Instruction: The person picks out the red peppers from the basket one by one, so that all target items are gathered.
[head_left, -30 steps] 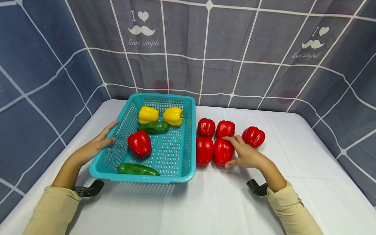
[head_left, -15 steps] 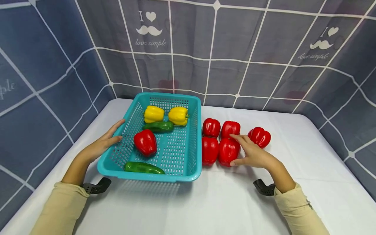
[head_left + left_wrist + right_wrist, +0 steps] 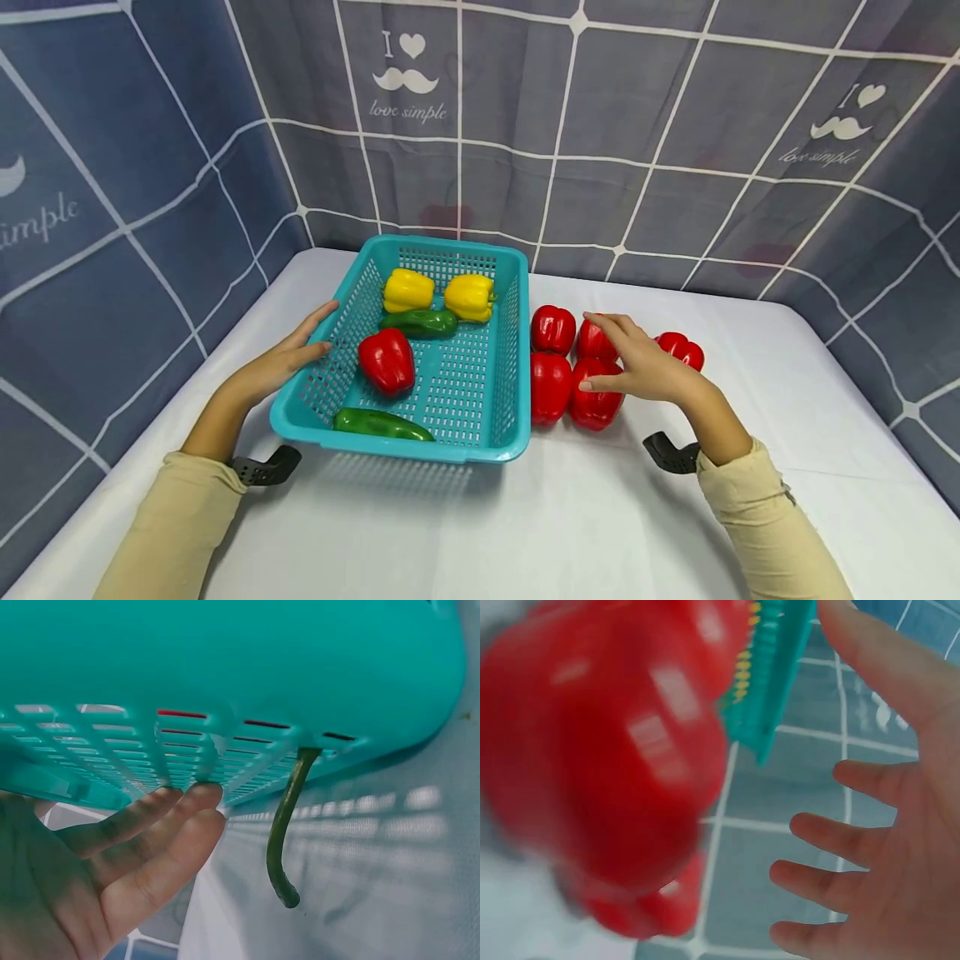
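Note:
My left hand (image 3: 279, 364) rests its straight fingers against the left side of the turquoise basket (image 3: 450, 453). In the left wrist view, the fingertips touch the slotted wall and a green stem (image 3: 283, 825) pokes out through a slot. Inside the basket lie a red bell pepper (image 3: 387, 362), two yellow bell peppers (image 3: 408, 292) and two long green peppers (image 3: 384, 425). My right hand (image 3: 651, 368) hovers, fingers spread, over the red bell peppers right of the basket, partly covering the near right one (image 3: 596, 402). The right wrist view shows a gap between palm and peppers.
Several red bell peppers stand in a cluster by the basket's right wall, among them one at the back (image 3: 553, 330). Another red pepper (image 3: 684, 350) lies farther right, partly behind my hand. A grey checked curtain (image 3: 495, 108) encloses the white tabletop (image 3: 555, 525).
My right hand has lifted off the near right red pepper, and its fingers have spread. The left hand stays at the basket. The head view has swung slightly left.

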The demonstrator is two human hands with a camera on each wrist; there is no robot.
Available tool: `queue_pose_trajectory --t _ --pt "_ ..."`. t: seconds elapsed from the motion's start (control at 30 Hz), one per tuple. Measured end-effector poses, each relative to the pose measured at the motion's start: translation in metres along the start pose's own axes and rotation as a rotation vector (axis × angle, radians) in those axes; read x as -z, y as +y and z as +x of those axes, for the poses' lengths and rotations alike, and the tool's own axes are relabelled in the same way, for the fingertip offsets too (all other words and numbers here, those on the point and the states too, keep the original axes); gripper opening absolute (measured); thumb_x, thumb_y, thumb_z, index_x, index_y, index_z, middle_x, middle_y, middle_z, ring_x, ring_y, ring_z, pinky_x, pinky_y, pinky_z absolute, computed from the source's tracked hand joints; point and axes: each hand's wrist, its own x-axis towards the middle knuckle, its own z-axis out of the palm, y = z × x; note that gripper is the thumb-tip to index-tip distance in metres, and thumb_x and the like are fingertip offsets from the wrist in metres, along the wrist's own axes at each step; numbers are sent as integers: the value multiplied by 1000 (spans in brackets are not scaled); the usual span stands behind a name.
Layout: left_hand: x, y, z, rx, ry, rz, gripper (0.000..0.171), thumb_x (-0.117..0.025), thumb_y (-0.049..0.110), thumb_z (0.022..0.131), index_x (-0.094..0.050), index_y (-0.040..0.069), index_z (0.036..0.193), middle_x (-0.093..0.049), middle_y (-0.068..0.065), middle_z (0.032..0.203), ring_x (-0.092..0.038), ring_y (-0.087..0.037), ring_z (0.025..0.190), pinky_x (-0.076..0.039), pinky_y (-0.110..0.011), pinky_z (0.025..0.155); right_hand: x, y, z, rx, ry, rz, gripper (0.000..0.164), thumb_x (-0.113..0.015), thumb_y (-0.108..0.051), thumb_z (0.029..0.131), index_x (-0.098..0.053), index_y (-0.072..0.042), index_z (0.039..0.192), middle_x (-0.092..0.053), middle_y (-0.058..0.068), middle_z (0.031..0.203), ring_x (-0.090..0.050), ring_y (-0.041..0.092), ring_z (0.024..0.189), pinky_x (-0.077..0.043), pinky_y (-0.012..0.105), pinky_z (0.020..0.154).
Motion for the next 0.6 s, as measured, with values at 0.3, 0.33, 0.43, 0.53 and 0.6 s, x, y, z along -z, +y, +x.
queue_pose_trajectory --t 0.3,0.33,0.43,0.53,0.6 --pt "-2 -2 2 -25 5 7 63 -33 20 96 3 19 148 8 -17 152 -17 -46 131 -33 -62 96 21 -69 53 112 -47 -70 98 -72 -47 71 -17 -18 146 -24 15 144 -27 35 131 -38 56 96" --pt "-2 -2 1 -26 5 3 63 -34 20 96 3 19 148 8 -17 152 -16 -46 131 -32 -62 96 22 -79 59 132 -56 -72 98 -72 -47 71 -16 -19 146 -23 15 144 -26 35 132 -37 55 98" --pt "-2 -2 0 -28 7 -3 64 -34 20 95 3 19 148 8 -17 152 -14 -45 132 -30 -63 98 22 -104 78 201 -71 -89 96 -71 -46 73 -15 -20 147 -21 14 146 -26 34 132 -33 54 102" --pt "-2 -3 0 -29 6 -12 65 -35 19 95 2 19 148 8 -17 152 -11 -44 134 -28 -63 100 19 -127 95 250 -83 -97 94 -70 -44 75 -15 -22 147 -20 13 146 -27 32 132 -32 52 103" --pt "-1 -3 0 -28 7 -16 65 -35 18 94 2 18 148 8 -16 152 -10 -43 134 -27 -62 100 15 -141 105 270 -90 -112 93 -70 -44 75 -15 -22 147 -20 13 146 -27 31 132 -32 51 103"
